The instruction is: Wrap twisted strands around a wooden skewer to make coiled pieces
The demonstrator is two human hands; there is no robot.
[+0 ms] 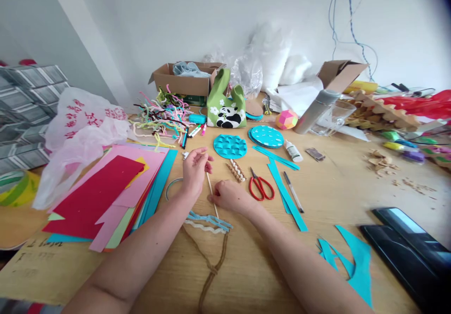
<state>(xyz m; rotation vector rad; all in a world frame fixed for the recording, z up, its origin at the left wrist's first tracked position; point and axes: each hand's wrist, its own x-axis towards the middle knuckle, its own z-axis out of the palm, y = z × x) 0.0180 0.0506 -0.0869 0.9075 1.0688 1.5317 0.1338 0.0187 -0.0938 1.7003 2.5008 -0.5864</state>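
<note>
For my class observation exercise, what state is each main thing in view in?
Pale stick: straight, upper end at the left hand, right hand close beside.
Scissors: lying flat, blades apparently together.
Cardboard box: open.
Metal flask: lid on.
Brown cord: knotted.
Coloured sheets: stacked unevenly.
Panda bag: upright.
White bottle: cap state unclear.

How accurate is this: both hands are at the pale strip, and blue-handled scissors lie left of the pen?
Almost: the head view shows red-handled scissors, not blue, left of the pen; the left hand and right hand are at the pale strip.
</note>
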